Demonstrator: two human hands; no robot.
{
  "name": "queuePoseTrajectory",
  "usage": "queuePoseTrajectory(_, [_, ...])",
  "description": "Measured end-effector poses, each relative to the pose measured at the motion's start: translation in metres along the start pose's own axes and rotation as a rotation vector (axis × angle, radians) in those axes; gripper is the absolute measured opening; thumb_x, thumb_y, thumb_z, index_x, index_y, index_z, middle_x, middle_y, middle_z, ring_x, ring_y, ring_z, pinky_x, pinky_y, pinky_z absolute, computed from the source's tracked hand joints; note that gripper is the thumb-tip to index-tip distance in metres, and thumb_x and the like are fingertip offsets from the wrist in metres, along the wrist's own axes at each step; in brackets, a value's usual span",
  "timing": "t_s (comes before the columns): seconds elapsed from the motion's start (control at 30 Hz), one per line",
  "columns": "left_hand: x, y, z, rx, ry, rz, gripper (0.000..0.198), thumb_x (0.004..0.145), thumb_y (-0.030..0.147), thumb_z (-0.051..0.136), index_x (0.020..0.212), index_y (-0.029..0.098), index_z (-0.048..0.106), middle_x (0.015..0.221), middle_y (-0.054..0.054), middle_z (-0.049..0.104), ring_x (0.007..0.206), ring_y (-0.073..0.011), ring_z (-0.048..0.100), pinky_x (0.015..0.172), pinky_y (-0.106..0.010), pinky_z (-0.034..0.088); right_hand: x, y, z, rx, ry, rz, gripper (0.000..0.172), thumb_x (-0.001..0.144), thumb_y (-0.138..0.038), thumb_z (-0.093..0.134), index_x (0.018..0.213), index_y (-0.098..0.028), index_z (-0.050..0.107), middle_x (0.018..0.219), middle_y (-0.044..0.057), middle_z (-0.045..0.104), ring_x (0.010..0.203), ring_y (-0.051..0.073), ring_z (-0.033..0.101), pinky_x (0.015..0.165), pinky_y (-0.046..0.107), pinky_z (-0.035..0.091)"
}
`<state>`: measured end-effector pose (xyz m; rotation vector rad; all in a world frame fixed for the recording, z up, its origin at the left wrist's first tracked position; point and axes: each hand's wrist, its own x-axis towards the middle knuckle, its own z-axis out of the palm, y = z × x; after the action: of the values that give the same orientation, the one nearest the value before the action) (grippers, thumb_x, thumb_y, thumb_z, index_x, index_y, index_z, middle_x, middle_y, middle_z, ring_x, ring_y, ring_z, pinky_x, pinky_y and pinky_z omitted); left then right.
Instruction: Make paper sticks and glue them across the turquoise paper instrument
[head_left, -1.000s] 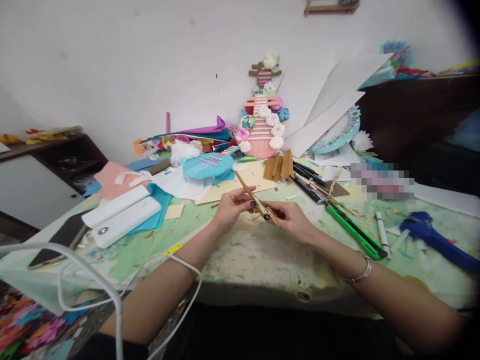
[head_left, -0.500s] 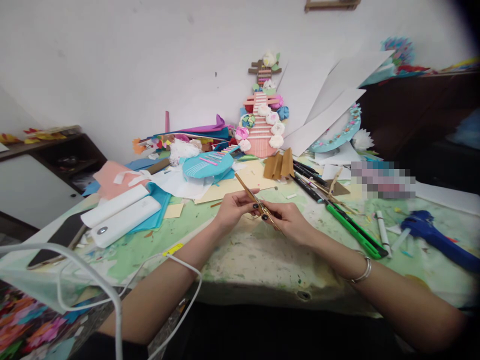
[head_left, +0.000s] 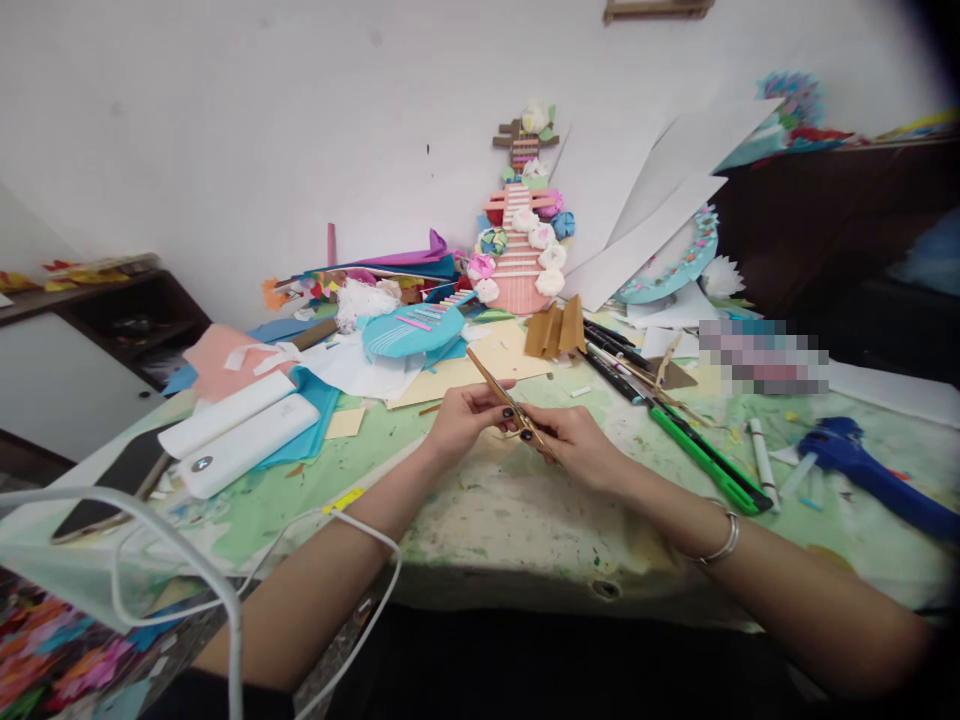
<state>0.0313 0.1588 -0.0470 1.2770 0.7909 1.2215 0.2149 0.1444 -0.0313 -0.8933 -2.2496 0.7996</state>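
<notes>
My left hand is closed, its thumb and fingers pinching a thin brown strip that points up and away to the left. My right hand is closed on the lower part of the same strip, close against the left fingertips. Something narrow and gold-coloured shows between the two hands, but I cannot make out its kind. Both hands are held over the near middle of the paint-stained table cover. Beyond them lies a folded brown card piece.
Rightward lie several black markers, a green utility knife and a blue glue gun. A white cable loops by my left forearm. A paper instrument with flowers leans on the wall; a white power bank lies left.
The view has shifted very slightly. My hands keep nearly the same hold on the brown strip, with less of its lower end showing past my right fingers.
</notes>
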Motion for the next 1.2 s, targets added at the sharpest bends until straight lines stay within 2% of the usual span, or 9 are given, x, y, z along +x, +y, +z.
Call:
queuePoseTrajectory(0.17, [0.001, 0.001, 0.0, 0.001, -0.001, 0.009, 0.051, 0.06, 0.024, 0.079, 0.106, 0.009, 0.064, 0.073, -0.007, 0.071, 0.058, -0.0141, 0.063, 0.057, -0.026, 0.048, 0.0, 0.001, 0.002, 0.02, 0.018, 0.008, 0.033, 0.091, -0.037, 0.043, 0.104, -0.016, 0.065, 0.061, -0.001, 0.058, 0.058, 0.011, 0.05, 0.056, 0.02, 0.032])
queuePoseTrajectory(0.37, [0.001, 0.0, 0.0, -0.008, -0.013, 0.007, 0.052, 0.06, 0.025, 0.079, 0.107, 0.009, 0.064, 0.073, -0.007, 0.071, 0.058, -0.0142, 0.063, 0.057, -0.026, 0.048, 0.001, 0.003, 0.004, 0.214, 0.037, 0.019, 0.036, 0.087, -0.042, 0.049, 0.105, -0.016, 0.067, 0.077, 0.002, 0.063, 0.062, 0.011, 0.049, 0.056, 0.021, 0.034])
queuePoseTrajectory(0.57, [0.001, 0.003, 0.0, 0.035, -0.016, 0.037, 0.051, 0.061, 0.025, 0.078, 0.107, 0.009, 0.064, 0.073, -0.008, 0.071, 0.057, -0.0131, 0.061, 0.056, -0.024, 0.047, 0.002, 0.006, 0.003, 0.396, 0.032, 0.106, 0.039, 0.08, -0.042, 0.057, 0.105, -0.015, 0.068, 0.064, -0.001, 0.055, 0.048, 0.007, 0.038, 0.045, 0.02, 0.029])
queuePoseTrajectory(0.67, [0.001, 0.004, -0.001, 0.09, -0.005, 0.066, 0.04, 0.063, 0.026, 0.076, 0.099, 0.009, 0.067, 0.073, -0.008, 0.07, 0.057, -0.0132, 0.061, 0.055, -0.024, 0.046, 0.003, 0.009, 0.003, 0.472, 0.031, 0.123, 0.039, 0.079, -0.04, 0.058, 0.107, -0.014, 0.067, 0.06, -0.002, 0.05, 0.043, 0.006, 0.035, 0.042, 0.02, 0.027])
queuePoseTrajectory(0.83, [0.004, 0.003, -0.008, 0.4, 0.186, 0.209, 0.017, 0.065, 0.026, 0.072, 0.077, 0.014, 0.071, 0.071, -0.006, 0.069, 0.062, -0.0151, 0.062, 0.058, -0.025, 0.047, 0.001, 0.014, 0.004, 0.484, 0.058, 0.129, 0.044, 0.078, -0.04, 0.059, 0.111, -0.012, 0.065, 0.051, -0.006, 0.039, 0.042, 0.006, 0.034, 0.041, 0.019, 0.026])
queuePoseTrajectory(0.93, [0.004, 0.005, -0.014, 0.65, 0.374, 0.373, 0.01, 0.066, 0.023, 0.069, 0.074, 0.018, 0.072, 0.069, -0.003, 0.067, 0.06, -0.0127, 0.059, 0.055, -0.023, 0.044, 0.001, 0.013, 0.005, 0.472, 0.072, 0.117, 0.047, 0.077, -0.043, 0.06, 0.111, -0.012, 0.065, 0.053, -0.005, 0.038, 0.044, 0.006, 0.032, 0.041, 0.019, 0.025])
queuePoseTrajectory(1.0, [0.003, 0.006, -0.016, 0.712, 0.451, 0.399, 0.011, 0.069, 0.023, 0.065, 0.077, 0.019, 0.072, 0.059, 0.0, 0.064, 0.051, -0.0113, 0.056, 0.053, -0.022, 0.043, 0.001, 0.011, 0.004, 0.491, 0.085, 0.128, 0.048, 0.076, -0.044, 0.06, 0.11, -0.011, 0.065, 0.052, -0.006, 0.038, 0.043, 0.006, 0.031, 0.041, 0.02, 0.024])
queuePoseTrajectory(1.07, [0.002, 0.007, -0.016, 0.696, 0.457, 0.37, 0.015, 0.073, 0.024, 0.062, 0.083, 0.018, 0.071, 0.053, 0.001, 0.064, 0.049, -0.012, 0.059, 0.055, -0.023, 0.046, 0.002, 0.008, 0.002, 0.538, 0.101, 0.164, 0.051, 0.074, -0.045, 0.061, 0.11, -0.009, 0.064, 0.051, -0.006, 0.038, 0.042, 0.006, 0.032, 0.041, 0.021, 0.024])
queuePoseTrajectory(1.2, [0.003, 0.005, -0.013, 0.535, 0.423, 0.325, 0.022, 0.074, 0.028, 0.062, 0.091, 0.015, 0.068, 0.072, -0.006, 0.072, 0.072, -0.0188, 0.069, 0.07, -0.028, 0.053, 0.005, 0.003, -0.003, 0.661, 0.139, 0.231, 0.051, 0.067, -0.042, 0.065, 0.104, -0.008, 0.064, 0.052, -0.006, 0.042, 0.04, 0.006, 0.036, 0.041, 0.022, 0.026])
